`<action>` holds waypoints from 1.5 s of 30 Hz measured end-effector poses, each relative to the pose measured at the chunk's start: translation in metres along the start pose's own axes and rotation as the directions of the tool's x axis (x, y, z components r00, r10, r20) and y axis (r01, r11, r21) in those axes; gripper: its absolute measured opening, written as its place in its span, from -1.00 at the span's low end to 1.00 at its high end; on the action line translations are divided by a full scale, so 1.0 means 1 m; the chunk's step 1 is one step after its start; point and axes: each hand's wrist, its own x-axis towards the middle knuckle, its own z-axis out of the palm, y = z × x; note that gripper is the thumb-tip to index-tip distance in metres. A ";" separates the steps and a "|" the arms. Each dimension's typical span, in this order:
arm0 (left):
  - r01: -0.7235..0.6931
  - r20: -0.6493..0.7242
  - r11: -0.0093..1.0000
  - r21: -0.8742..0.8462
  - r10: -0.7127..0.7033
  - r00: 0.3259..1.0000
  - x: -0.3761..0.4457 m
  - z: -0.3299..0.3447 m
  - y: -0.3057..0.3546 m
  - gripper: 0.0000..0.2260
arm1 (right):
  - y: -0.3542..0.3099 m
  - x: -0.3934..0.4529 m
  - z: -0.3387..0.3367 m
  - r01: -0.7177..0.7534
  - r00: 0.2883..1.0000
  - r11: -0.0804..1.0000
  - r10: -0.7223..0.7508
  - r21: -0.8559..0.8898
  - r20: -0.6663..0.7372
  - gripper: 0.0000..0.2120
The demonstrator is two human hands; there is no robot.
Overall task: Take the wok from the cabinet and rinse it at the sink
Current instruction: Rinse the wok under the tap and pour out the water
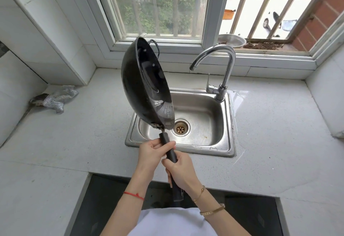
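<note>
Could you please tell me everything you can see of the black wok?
The round black metal wok is held tilted almost on edge above the steel sink, its glossy inside facing right. A small loop handle tops its far rim. Both the left hand and right hand grip its long black handle.

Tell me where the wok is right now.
The wok is centre-frame, tilted on edge over the sink's left side, left of the faucet.
</note>
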 end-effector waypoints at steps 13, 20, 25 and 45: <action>0.078 0.087 0.941 -0.331 -0.052 0.995 -0.015 0.002 -0.029 -0.72 | 0.012 -0.010 -0.016 -0.029 0.978 0.990 0.000 0.135 0.210 -0.85; 0.126 0.085 0.908 -0.400 -0.101 0.991 -0.031 0.009 -0.042 -0.70 | 0.022 -0.020 -0.022 -0.013 0.968 0.999 0.002 0.042 0.251 -0.91; 0.128 0.105 0.892 -0.435 -0.090 0.990 -0.038 0.005 -0.047 -0.73 | 0.027 -0.027 -0.018 0.051 0.977 0.996 -0.036 -0.066 0.211 -0.92; 0.046 0.292 0.997 -0.063 -0.026 0.956 -0.103 -0.107 -0.048 -0.76 | 0.036 -0.122 0.105 0.121 0.970 0.969 -0.162 -0.214 -0.184 -0.88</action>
